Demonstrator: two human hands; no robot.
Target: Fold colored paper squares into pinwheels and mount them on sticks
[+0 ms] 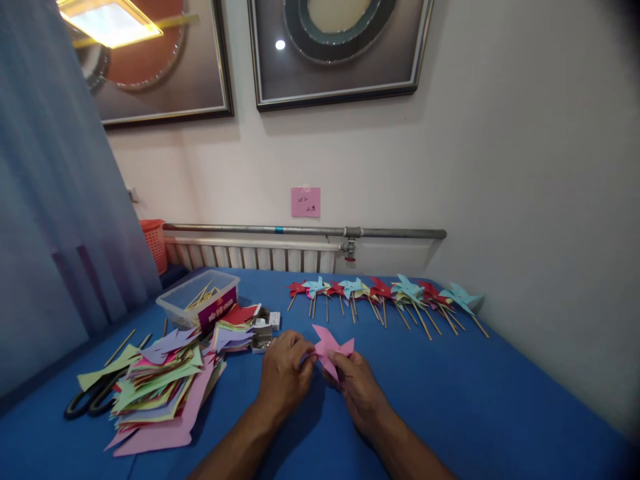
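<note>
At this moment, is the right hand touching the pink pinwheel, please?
Touching. The head view shows the right hand with its thumb pressed over the lower right part of the pink pinwheel, no gap between them.

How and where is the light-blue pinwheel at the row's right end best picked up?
Likely by the lower part of its stick, pinched between thumb and finger from the near side. The stick points toward the person, its lower end uncovered, whereas the head of the light-blue pinwheel is folded paper that might crease.
</note>
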